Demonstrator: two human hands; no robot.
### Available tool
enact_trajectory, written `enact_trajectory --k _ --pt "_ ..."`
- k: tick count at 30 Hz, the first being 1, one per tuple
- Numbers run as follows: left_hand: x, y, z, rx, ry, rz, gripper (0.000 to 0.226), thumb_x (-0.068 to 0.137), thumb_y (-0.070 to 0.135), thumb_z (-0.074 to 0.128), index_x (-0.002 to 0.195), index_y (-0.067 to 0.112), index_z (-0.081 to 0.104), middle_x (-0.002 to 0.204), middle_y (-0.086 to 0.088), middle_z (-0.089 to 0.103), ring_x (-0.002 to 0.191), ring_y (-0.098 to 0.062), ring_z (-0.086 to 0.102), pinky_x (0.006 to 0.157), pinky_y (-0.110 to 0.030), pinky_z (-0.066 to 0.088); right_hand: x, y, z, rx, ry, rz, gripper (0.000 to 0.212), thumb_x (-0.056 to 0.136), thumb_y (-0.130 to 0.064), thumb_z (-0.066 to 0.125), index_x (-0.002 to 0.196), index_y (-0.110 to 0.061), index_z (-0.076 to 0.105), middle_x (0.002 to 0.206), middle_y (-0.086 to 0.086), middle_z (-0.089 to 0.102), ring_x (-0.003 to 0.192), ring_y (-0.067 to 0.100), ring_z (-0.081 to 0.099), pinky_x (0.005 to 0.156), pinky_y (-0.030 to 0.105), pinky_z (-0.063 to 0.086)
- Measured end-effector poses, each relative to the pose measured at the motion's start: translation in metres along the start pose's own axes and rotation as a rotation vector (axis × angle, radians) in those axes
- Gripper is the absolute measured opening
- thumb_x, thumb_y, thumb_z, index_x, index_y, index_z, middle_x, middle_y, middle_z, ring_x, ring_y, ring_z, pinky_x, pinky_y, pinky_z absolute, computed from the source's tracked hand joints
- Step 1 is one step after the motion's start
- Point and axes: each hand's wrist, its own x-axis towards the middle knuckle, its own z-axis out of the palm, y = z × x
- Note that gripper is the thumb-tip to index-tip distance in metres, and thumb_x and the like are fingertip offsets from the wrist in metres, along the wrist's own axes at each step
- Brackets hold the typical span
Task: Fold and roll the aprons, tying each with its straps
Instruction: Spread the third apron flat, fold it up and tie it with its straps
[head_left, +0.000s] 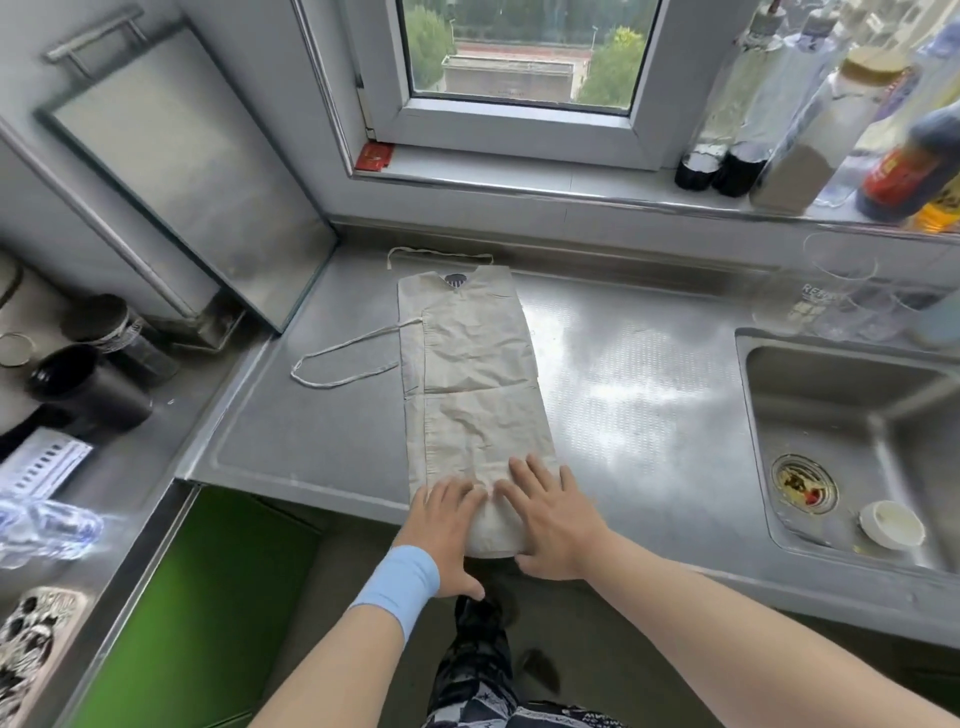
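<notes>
One apron (478, 374) is folded into a long narrow strip on the steel counter (649, 389), and it runs from the near edge toward the far wall. Its near end is a small roll (496, 532), but my palms cover both ends of this roll, so I cannot tell how many turns it has. At the far end a dark patch (457, 280) shows only partly from under the folded cloth. The bottles (810, 156) on the window sill at the far right are blurred and cut off by the picture edge, and I cannot read their labels.

My left grip (449, 525) and my right grip (553, 519) lie side by side on the near end of the apron, just at the counter edge. The fingers of both are straight and spread, pressing flat on the cloth on the far side of the roll; the thumbs are on its near side. Neither grip is closed around anything. A blue wristband (397, 582) is on my left wrist.

A long strap (337, 361) makes a loop on the counter to the left of the strip, and the neck loop (441, 253) lies beyond its far end. The sink (883, 405) is to the right, well apart from the apron.
</notes>
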Motion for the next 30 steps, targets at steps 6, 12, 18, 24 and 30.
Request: enact_trajectory --k 6,12,18,24,30 --pt "-0.007 0.003 -0.001 -0.015 0.015 -0.016 0.105 0.064 0.064 0.071 0.145 0.029 0.013 0.15 -0.001 0.019 0.145 -0.027 0.012 0.119 -0.047 0.013 0.004 -0.009 -0.01 -0.061 0.106 0.026 0.057 0.084 -0.051 0.026 0.117 -0.012 0.053 0.131 0.013 0.055 0.118 0.036 0.051 0.097 0.054 0.038" --pt "-0.003 -0.008 -0.049 -0.312 0.1 -0.247 0.034 0.088 0.014 0.05 0.118 0.031 0.05 0.111 -0.002 0.064 0.097 -0.028 0.061 0.084 -0.035 0.05 0.019 0.001 -0.059 0.124 0.081 0.045 0.027 0.101 -0.033 0.04 0.099 -0.014 0.059 0.093 0.009 0.068 0.086 0.032 0.063 0.067 0.035 0.038" --pt "0.018 -0.042 -0.109 -0.473 -0.306 -0.231 0.035 0.082 0.008 0.043 0.104 0.025 0.066 0.091 0.001 0.059 0.082 -0.022 0.055 0.076 -0.027 0.046 0.028 0.023 -0.13 0.409 -0.417 0.136 0.023 0.088 -0.024 0.055 0.066 -0.019 0.053 0.071 -0.001 0.053 0.071 0.025 0.054 0.057 0.026 0.043" --pt "0.052 -0.08 -0.147 -0.529 0.104 -0.332 0.018 0.077 0.005 0.046 0.082 0.016 0.06 0.082 -0.008 0.058 0.075 -0.025 0.047 0.063 -0.026 0.036 0.057 0.053 -0.164 0.567 -0.011 0.201 0.01 0.074 -0.01 0.051 0.07 -0.018 0.054 0.074 0.001 0.059 0.073 0.022 0.056 0.057 0.027 0.04" --pt "0.081 -0.086 -0.134 -0.385 0.552 -0.389 0.047 0.082 0.006 0.053 0.124 0.026 0.056 0.123 0.001 0.058 0.113 -0.025 0.051 0.097 -0.034 0.04 0.111 0.067 -0.147 0.34 0.426 0.333 0.032 0.087 -0.012 0.046 0.108 -0.028 0.064 0.103 0.002 0.069 0.095 0.031 0.06 0.067 0.034 0.037"
